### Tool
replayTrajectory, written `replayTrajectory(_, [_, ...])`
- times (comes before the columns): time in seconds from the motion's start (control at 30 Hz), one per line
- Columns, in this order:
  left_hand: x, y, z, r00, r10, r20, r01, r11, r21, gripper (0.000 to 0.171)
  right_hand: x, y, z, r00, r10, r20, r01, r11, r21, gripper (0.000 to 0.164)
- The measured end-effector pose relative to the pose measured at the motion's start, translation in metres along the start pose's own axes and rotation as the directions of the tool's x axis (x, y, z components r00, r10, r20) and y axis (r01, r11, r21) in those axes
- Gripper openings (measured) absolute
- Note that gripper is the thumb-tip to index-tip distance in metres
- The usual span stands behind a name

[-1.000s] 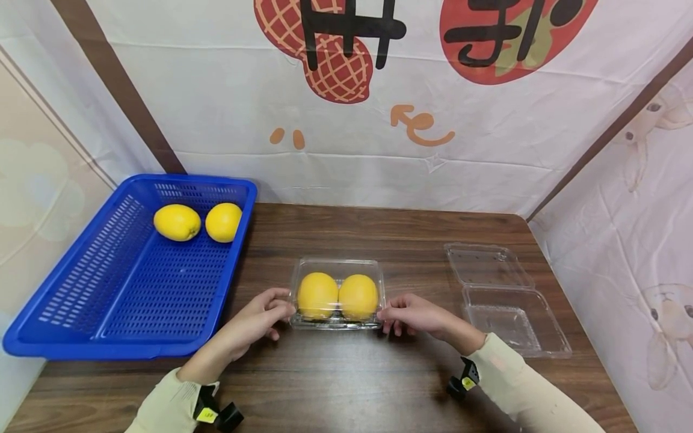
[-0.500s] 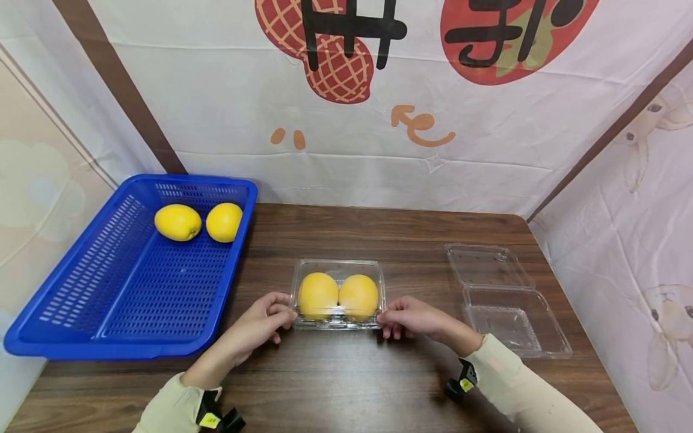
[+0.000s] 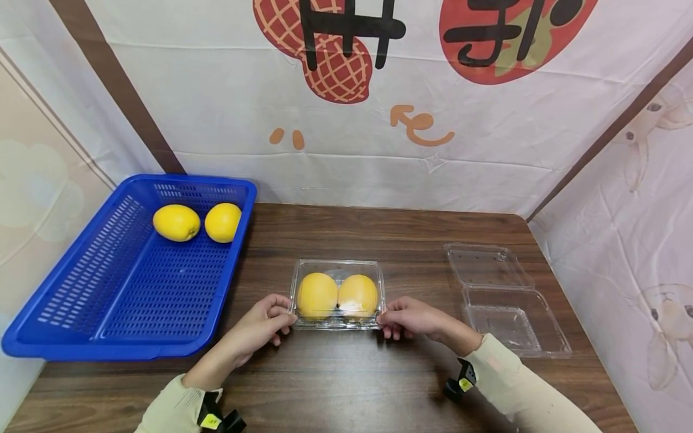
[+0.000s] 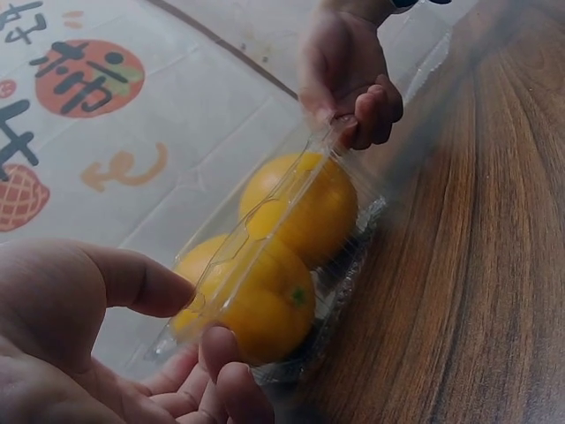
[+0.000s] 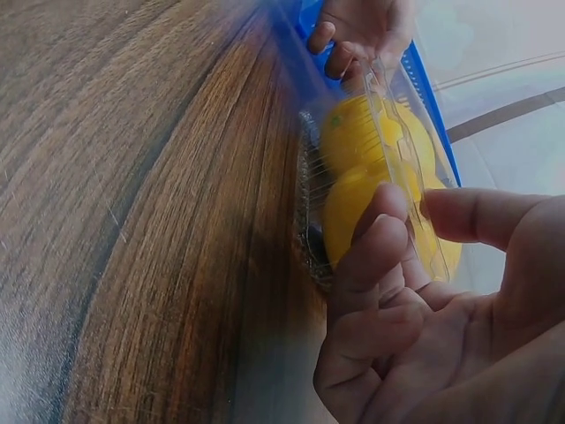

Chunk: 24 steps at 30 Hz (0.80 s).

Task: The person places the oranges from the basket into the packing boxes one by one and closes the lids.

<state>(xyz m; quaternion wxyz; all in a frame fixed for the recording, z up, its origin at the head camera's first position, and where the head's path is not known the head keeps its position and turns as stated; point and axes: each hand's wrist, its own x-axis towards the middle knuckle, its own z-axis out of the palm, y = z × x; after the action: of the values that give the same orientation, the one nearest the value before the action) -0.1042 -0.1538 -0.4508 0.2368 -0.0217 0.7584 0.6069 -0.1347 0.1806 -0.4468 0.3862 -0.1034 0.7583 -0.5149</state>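
Note:
A clear plastic clamshell box [image 3: 337, 265] stands on the table with its lid down over two yellow, orange-like fruits [image 3: 317, 294] side by side. My left hand [image 3: 258, 325] pinches the rim at the box's near left corner, thumb above and fingers below. At the near right corner my right hand [image 3: 414, 317] pinches the same rim in the same way. From the left wrist view, the lid edge runs between both hands, and a green stem mark shows on the nearer fruit [image 4: 265, 305]. In the right wrist view, my thumb and fingers meet at the lid's rim [image 5: 402, 168].
A blue perforated basket [image 3: 119, 349] stands at the left with two more yellow fruits [image 3: 176, 223] at its back end. To the right, a second clamshell box [image 3: 503, 300] lies unfolded on the wooden table [image 3: 346, 385]. A printed cloth [image 3: 216, 120] hangs behind the table.
The left hand has shifted slightly at its corner, and reflections on the lid have changed. Both hands have stayed at the box's near corners; the box stands in the same place.

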Motion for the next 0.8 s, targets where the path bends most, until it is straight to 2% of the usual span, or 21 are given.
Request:
replayTrajectory(0.13, [0.0011,-0.0017,0.0000,1.000,0.005,0.009,-0.005,1.000,-0.005,0.035,0.0005,0.0005,0.0003,1.000,-0.006,0.004,0.006,1.000,0.005,0.022])
replayTrajectory(0.3, [0.0011,-0.0006,0.0012,1.000,-0.018,0.004,0.018,1.000,-0.010,0.028,0.0010,0.0011,0.0001,1.000,-0.007,0.011,0.007,1.000,0.013,0.022])
replayTrajectory(0.57, [0.0009,-0.0001,0.0004,0.999,-0.030,0.015,0.030,0.999,0.025,0.016,0.0015,0.0005,0.0003,1.000,-0.009,0.021,0.008,1.000,0.021,0.022])
replayTrajectory(0.8, [0.0020,-0.0019,-0.0003,0.998,-0.039,0.042,0.038,0.999,0.028,0.016,0.0012,-0.0012,0.0018,1.000,-0.005,0.014,0.005,1.000,0.019,0.022])
